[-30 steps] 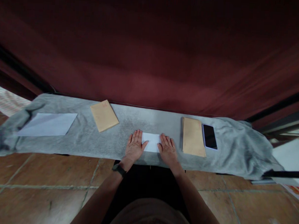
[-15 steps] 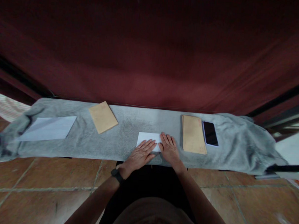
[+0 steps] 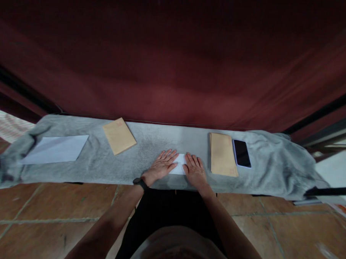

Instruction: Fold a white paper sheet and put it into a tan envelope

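A small white paper [image 3: 178, 167], its ends covered by my hands, lies on the grey cloth near the front edge. My left hand [image 3: 162, 165] rests flat over its left part with the fingers spread. On its right part my right hand [image 3: 195, 169] lies flat too, fingers a little apart. A black watch [image 3: 141, 182] is on my left wrist. Right of my right hand is a stack of brown envelopes [image 3: 224, 154], with a dark-screened phone [image 3: 242, 153] beside it.
Another brown envelope or small pile [image 3: 119, 136] lies tilted left of centre. White sheets [image 3: 57, 149] rest at the far left of the grey cloth [image 3: 102, 172]. A dark red curtain [image 3: 175, 68] hangs behind. More white paper [image 3: 339, 173] shows at the far right.
My left hand has slid left and slightly up across the white paper, onto its left end. My right hand has stayed nearly in place.
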A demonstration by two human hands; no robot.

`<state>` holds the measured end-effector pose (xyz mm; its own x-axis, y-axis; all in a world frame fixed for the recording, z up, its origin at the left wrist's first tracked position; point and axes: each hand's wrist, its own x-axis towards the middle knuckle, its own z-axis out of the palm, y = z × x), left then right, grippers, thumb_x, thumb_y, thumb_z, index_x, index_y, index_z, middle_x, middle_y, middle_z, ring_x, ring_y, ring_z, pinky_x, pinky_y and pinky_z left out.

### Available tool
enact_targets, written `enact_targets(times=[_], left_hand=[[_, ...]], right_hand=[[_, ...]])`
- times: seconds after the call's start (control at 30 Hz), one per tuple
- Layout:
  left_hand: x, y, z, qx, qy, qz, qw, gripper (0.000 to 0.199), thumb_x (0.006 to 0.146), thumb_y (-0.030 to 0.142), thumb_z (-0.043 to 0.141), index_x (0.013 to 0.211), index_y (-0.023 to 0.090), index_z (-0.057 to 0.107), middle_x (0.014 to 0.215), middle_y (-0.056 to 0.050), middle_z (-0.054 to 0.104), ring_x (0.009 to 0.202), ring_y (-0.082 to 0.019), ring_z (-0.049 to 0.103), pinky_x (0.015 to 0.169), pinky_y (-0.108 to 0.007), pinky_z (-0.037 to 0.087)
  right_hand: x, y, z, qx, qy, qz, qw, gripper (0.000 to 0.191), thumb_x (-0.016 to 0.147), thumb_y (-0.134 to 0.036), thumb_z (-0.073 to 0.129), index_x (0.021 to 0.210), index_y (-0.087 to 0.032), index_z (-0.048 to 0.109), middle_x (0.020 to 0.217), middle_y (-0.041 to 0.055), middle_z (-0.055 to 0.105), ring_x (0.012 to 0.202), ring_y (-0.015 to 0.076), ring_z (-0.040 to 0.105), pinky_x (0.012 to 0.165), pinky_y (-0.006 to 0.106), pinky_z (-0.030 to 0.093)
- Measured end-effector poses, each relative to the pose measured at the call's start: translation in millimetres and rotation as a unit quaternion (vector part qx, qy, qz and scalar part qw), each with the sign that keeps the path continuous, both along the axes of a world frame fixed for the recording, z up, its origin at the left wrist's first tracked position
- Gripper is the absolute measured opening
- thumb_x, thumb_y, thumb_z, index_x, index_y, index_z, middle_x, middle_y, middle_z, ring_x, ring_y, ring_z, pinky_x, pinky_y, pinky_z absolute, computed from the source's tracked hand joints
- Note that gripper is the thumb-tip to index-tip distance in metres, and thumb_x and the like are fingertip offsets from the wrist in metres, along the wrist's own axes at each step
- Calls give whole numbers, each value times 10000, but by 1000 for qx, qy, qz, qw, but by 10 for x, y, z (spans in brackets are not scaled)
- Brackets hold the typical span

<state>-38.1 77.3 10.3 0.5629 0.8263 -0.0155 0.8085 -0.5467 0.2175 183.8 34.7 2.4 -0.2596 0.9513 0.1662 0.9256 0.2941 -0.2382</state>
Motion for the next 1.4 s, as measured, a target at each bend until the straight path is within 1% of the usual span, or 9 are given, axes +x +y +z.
enact_targets(times=[0.1,0.3,0.43,0.67,0.87,0.97,1.07,1.2,1.4], left_hand=[[39,-28,34,5,5,-4,1000,602,1019,542,232,1544,256,304,1613,-27,302,1511,-211,188,1233,-434,109],[114,-216,138,4,-11,-138,990,530,1042,464,237,1532,280,321,1611,7,309,1508,-145,184,1237,-371,88],[175,-180,135,-7,-9,-178,984,519,1046,446,241,1535,286,307,1615,17,297,1501,-124,200,1237,-351,92],[318,31,-21,8,-17,-158,987,537,1049,393,238,1557,223,252,1618,-23,289,1500,-123,203,1237,-342,85],[395,76,1,15,-13,-135,991,549,1044,422,238,1551,214,272,1614,-40,296,1500,-146,213,1229,-351,100],[401,95,-12,16,-9,-133,991,563,1032,430,290,1547,203,276,1619,-50,280,1505,-156,199,1229,-357,102],[392,110,-42,17,-5,-137,990,554,1021,375,332,1546,210,274,1626,-38,262,1507,-151,188,1231,-358,103],[383,104,-69,22,-1,-132,991,559,1014,345,336,1544,182,274,1628,-50,257,1509,-153,182,1234,-357,99],[353,61,-53,44,-16,-114,992,600,1019,454,312,1547,171,270,1620,-77,279,1510,-179,186,1235,-385,95]], right_hand=[[6,5,-4,2,8,0,1000,498,1034,-333,338,1502,-175,400,1561,54,391,1431,263,357,1189,459,209],[41,27,-56,10,45,-21,999,463,1018,-232,328,1455,-178,474,1531,48,449,1418,223,382,1188,424,245],[65,41,-79,20,69,-20,997,449,997,-190,357,1413,-175,527,1506,66,484,1416,222,386,1177,428,280],[50,39,-106,57,118,-32,991,470,973,-171,371,1421,-153,512,1451,107,541,1378,227,444,1165,445,320],[78,3,-86,80,174,-57,980,435,971,-200,376,1359,-129,559,1368,136,603,1282,234,531,1107,433,398],[109,-45,-49,80,200,-32,976,390,966,-189,384,1271,-159,626,1275,110,663,1189,218,592,1050,397,447],[111,-99,-8,60,184,26,981,344,965,-187,414,1185,-186,678,1190,85,703,1124,211,620,1021,383,464],[70,-135,26,38,133,52,989,370,979,-199,425,1289,-190,626,1305,79,655,1223,219,573,1081,405,419],[53,-126,29,20,73,48,996,435,1009,-226,372,1411,-150,521,1441,96,553,1346,211,484,1158,416,345]])
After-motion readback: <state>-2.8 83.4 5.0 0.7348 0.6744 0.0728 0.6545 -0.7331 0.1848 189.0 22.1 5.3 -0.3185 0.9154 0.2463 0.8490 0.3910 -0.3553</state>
